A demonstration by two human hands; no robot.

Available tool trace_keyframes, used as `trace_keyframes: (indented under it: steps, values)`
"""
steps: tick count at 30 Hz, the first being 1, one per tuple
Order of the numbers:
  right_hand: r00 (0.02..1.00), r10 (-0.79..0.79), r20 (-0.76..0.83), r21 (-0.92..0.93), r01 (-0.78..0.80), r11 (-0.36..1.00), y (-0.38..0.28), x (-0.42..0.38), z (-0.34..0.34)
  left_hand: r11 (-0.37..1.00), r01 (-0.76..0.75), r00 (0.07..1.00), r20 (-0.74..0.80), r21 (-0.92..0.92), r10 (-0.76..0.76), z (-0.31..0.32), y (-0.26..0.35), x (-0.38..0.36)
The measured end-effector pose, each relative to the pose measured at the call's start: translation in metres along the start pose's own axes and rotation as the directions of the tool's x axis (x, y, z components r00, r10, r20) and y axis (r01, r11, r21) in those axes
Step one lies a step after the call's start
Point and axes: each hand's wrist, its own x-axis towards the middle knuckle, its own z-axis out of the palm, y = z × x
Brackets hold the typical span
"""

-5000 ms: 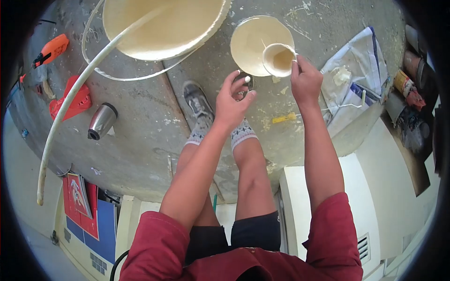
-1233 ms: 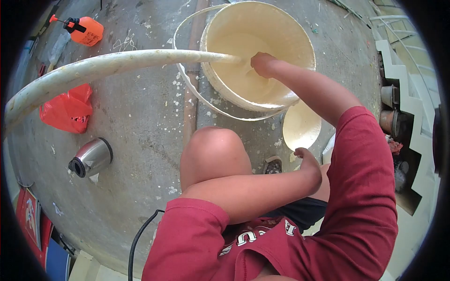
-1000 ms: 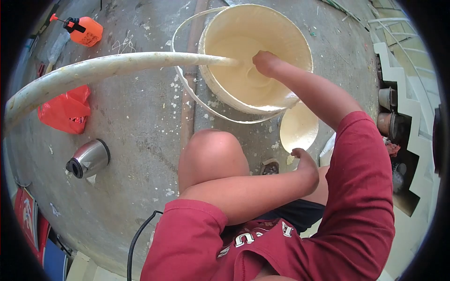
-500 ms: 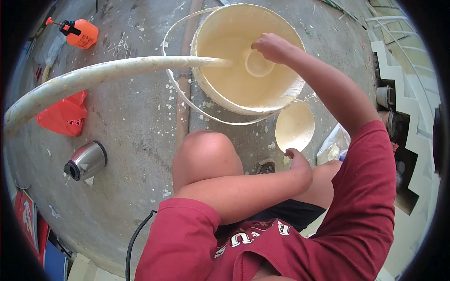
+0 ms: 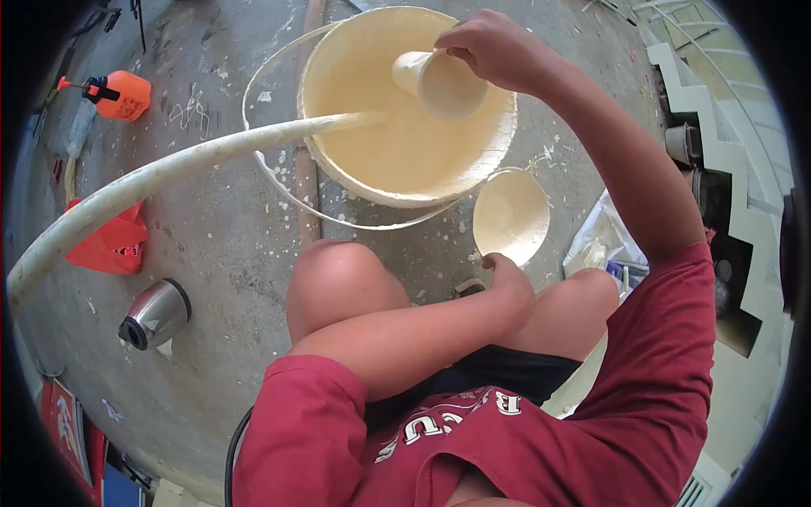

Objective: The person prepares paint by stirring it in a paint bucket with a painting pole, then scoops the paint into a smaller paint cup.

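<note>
A large white bucket point(image 5: 314, 160) holds cream-coloured liquid point(image 5: 372, 156). Above the liquid, my right hand point(image 5: 490, 51) grips the rim of a pale plastic cup point(image 5: 452, 89), which is tilted with its mouth toward me. Whether the cup has liquid inside is hard to tell. Just below the bucket's near right side, my left hand point(image 5: 505, 275) has its fingers at the near edge of a white bowl point(image 5: 512, 215) and holds it there. A thick, stained white hose point(image 5: 186, 160) curves in from the left, and its end reaches into the bucket.
The bucket's wire handle point(image 5: 274, 182) loops out to the left. On the spattered floor point(image 5: 228, 228) are an orange spray bottle point(image 5: 125, 95), a red bag point(image 5: 106, 241) and a steel kettle point(image 5: 158, 313) lying on its side. A white plastic bag point(image 5: 606, 232) lies by my right knee.
My right hand has lifted the cup up and tipped it; before, it sat low in the bucket. The view has shifted slightly. My left hand stays at the bowl.
</note>
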Motion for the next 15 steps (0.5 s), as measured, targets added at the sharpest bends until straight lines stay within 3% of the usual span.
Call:
trace_keyframes:
  steps: [6,15]
  values:
    - [0.983,-0.092,-0.157,0.134,0.113,0.985,-0.009,-0.02,-0.033,1.0,-0.009,1.0,-0.022,-0.001,0.009,0.011,-0.002,0.002]
    - [0.968,-0.046,-0.247,0.154,0.086,0.984,-0.014,-0.064,-0.051,0.999,-0.034,0.999,0.008,-0.006,0.034,0.013,-0.006,0.003]
